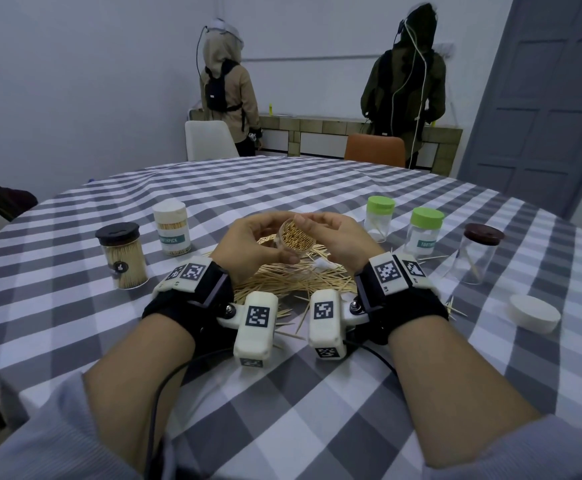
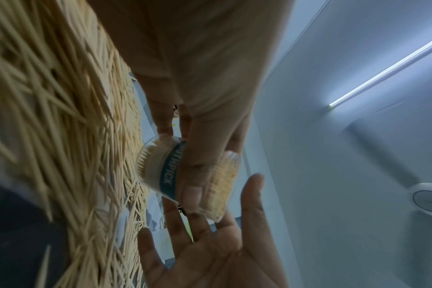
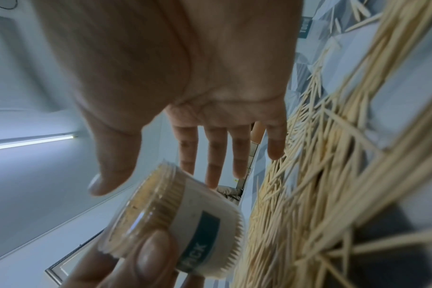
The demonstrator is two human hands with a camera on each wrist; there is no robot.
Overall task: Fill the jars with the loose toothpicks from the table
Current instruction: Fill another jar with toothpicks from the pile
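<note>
Round table under a grey-and-white checked cloth (image 1: 317, 393), and in the middle of it sits the big tangled heap of pale wooden toothpicks (image 1: 293, 278), plenty left to gather. Standing around it: a dark-lidded clear jar (image 1: 123, 256) and a white-lidded labelled jar (image 1: 172, 227) on the left, both packed; on the right, two green-lidded jars (image 1: 380, 218) and a brown-lidded clear jar (image 1: 473, 252), nearly empty. A loose white round lid (image 1: 533, 313) lies at the far right, well away from the heap.

Now the action: the left hand (image 1: 251, 247) has thumb and fingers wrapped round a small clear open jar with a teal label band (image 1: 294, 237), held tilted above the heap, mouth towards the camera, crammed with toothpicks. The right hand (image 1: 338, 237) is spread, fingers straight, holding nothing, just beside the jar's mouth.

This one looks full, so capping seems next. Best keep the jar steadier and more upright, tap the tips level with the flat right palm so none stand proud of the rim, then fetch that white lid.
</note>
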